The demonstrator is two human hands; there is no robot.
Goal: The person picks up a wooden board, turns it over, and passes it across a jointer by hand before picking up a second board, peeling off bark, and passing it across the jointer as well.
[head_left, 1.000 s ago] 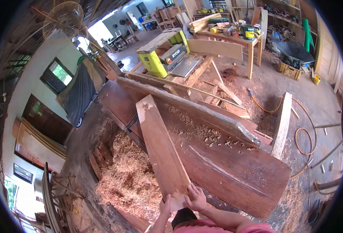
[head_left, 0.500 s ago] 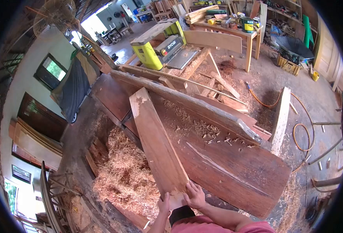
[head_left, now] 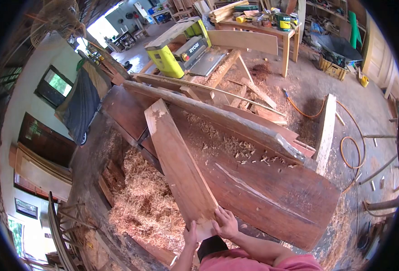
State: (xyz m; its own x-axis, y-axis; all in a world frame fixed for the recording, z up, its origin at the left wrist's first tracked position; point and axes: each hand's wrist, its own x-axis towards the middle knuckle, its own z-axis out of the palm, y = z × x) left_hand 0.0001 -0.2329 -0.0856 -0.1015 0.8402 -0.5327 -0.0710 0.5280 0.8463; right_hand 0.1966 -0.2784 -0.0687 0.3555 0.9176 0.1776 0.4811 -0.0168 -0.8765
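A long wooden board (head_left: pixel 179 158) slants across the dark workbench (head_left: pixel 271 198), its far end near the bench's raised back edge and its near end close to my body. My left hand (head_left: pixel 191 235) grips the near end at its left side. On the opposite side, my right hand (head_left: pixel 225 224) holds the board with its fingers over the top face. Lighter patches show at both ends of the board. Wood shavings (head_left: pixel 240 149) lie on the bench to the right of the board.
A large heap of shavings (head_left: pixel 145 203) is below left of the board. Behind the bench stands a green planer (head_left: pixel 170 61). A table (head_left: pixel 287 34) with cans and wood is farther back. An orange hose (head_left: pixel 364 153) and a pale beam (head_left: pixel 326 135) are at the right.
The view has shifted slightly, so the planer and the board's far end appear a little higher and farther left. Both hands keep their hold on the board.
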